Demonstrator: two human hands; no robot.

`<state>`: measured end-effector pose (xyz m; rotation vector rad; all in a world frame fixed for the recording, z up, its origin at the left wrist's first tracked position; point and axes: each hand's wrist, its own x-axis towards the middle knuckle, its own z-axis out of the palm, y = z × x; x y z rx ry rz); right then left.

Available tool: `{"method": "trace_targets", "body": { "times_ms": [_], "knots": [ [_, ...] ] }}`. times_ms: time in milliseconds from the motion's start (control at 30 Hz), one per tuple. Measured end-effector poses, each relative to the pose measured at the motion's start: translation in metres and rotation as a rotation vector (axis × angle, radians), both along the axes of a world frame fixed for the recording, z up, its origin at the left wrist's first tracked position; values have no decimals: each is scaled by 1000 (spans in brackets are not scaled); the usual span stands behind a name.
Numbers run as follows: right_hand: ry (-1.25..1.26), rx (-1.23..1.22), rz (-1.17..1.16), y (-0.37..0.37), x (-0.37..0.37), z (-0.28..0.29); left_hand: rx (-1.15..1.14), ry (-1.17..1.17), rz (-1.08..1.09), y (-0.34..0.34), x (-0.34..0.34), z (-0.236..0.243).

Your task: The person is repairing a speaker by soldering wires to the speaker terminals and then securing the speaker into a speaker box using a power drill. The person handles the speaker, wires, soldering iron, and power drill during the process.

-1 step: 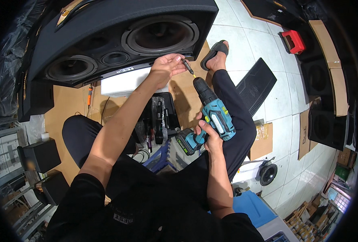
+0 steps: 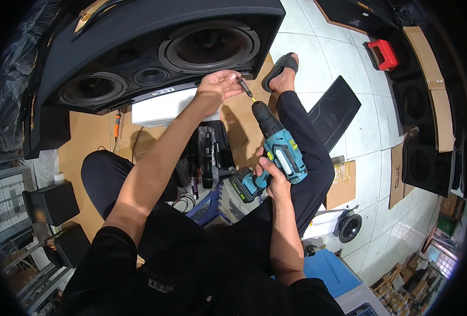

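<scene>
My right hand (image 2: pixel 274 177) is wrapped round the grip of a teal and black cordless drill (image 2: pixel 285 152), its chuck pointing up and away from me. A thin yellow-tinged bit (image 2: pixel 253 99) shows at the chuck's nose. My left hand (image 2: pixel 218 90) is closed, its fingertips pinching a short dark rod-like piece (image 2: pixel 245 88) in line with that bit; the exact kind of piece is too small to tell. Just beyond the left hand stands a large black speaker cabinet (image 2: pixel 138 42) with exposed round drivers. The drill's battery (image 2: pixel 244 187) hangs near my lap.
Below my left forearm, a black case (image 2: pixel 224 142) holds microphones. White foam (image 2: pixel 157 111) and an orange-handled tool (image 2: pixel 117 125) lie on the brown board (image 2: pixel 86 137). To the right are a black perforated panel (image 2: pixel 336 113), cardboard (image 2: pixel 341 184), a loose speaker driver (image 2: pixel 350 227) and a red stool (image 2: pixel 385 55).
</scene>
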<state>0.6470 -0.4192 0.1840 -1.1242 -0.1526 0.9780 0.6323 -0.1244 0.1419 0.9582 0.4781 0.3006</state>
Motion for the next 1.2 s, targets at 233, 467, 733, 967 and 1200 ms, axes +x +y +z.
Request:
{"method": "trace_targets", "body": {
  "times_ms": [233, 467, 733, 967, 1200],
  "knots": [
    [-97, -42, 37, -1, -1, -14, 173, 66, 2, -4, 2, 7],
    [-715, -105, -55, 5, -16, -61, -66, 82, 32, -8, 12, 21],
    [-1020, -215, -65, 23, -6, -65, -76, 54, -18, 0, 12, 23],
    [-968, -266, -58, 18, -8, -74, -93, 16, -10, -7, 14, 27],
    [-1081, -234, -62, 31, -2, -67, -143, 5, 17, -4, 16, 27]
  ]
}}
